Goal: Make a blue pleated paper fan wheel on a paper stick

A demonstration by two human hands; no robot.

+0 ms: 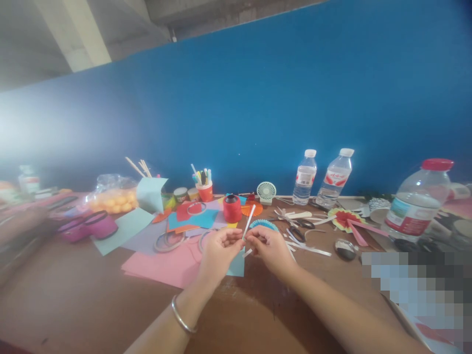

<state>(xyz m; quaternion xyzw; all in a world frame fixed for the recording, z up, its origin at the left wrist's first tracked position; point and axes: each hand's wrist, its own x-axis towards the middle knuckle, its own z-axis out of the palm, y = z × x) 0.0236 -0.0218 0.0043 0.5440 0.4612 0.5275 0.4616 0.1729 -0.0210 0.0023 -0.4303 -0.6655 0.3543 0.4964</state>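
Note:
Above the middle of the table, my left hand and my right hand meet with thumbs and fingers pinched together. A thin white strip stands tilted up from between the fingertips, held by both hands. Whether it is paper or tape I cannot tell. A short white end shows below the fingers. Behind the hands stands a red spool of thread. Pink paper sheets lie beside my left hand, and a blue pleated paper piece is just beyond my right hand.
Scissors and several white strips lie to the right, near a yellow-and-red paper rosette. Two water bottles, a small fan and a pen cup stand behind. A large bottle stands at right; purple rolls left.

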